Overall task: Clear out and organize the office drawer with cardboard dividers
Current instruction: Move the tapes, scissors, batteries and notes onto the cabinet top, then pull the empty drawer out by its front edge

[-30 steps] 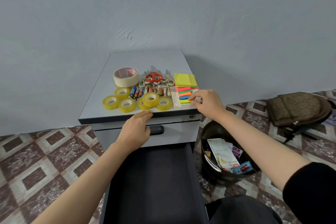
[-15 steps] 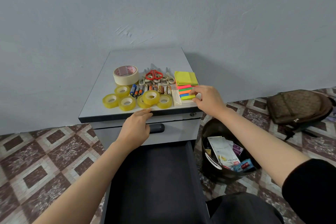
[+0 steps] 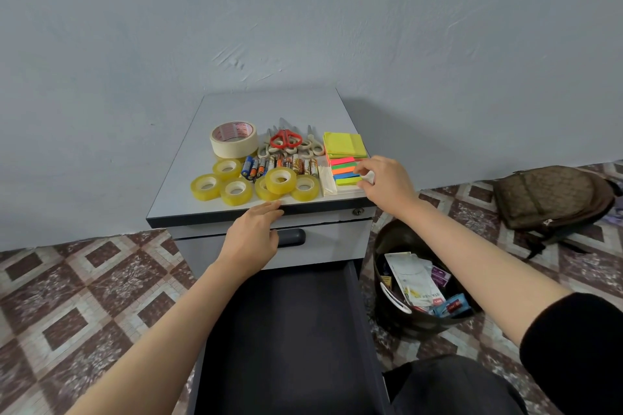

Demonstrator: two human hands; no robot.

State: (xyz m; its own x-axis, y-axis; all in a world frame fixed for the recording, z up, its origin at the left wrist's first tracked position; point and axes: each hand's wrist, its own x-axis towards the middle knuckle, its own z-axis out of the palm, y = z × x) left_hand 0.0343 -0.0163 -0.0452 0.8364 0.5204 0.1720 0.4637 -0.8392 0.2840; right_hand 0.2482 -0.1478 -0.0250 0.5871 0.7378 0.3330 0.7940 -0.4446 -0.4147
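The grey cabinet's top (image 3: 269,108) carries sorted supplies: a masking tape roll (image 3: 234,139), several yellow tape rolls (image 3: 236,191), a row of batteries (image 3: 279,165), scissors (image 3: 286,140), yellow sticky notes (image 3: 344,144) and a pad of coloured sticky flags (image 3: 344,172). My right hand (image 3: 387,182) has curled fingers pinching the right edge of the flag pad. With straight fingers, my left hand (image 3: 251,236) rests on the front edge of the cabinet top, over the closed upper drawer's handle. Below, the lower drawer (image 3: 286,330) is pulled out, its dark inside bare.
A black bin (image 3: 397,323) holding papers and small packets stands on the floor right of the open drawer. Farther right a brown backpack (image 3: 553,199) lies against the wall. A white paper strip (image 3: 327,180) lies left of the flags. Patterned tiles cover the floor.
My right hand has moved from the front corner of the flag pad up along its right edge. My left hand has stayed on the cabinet's front edge.
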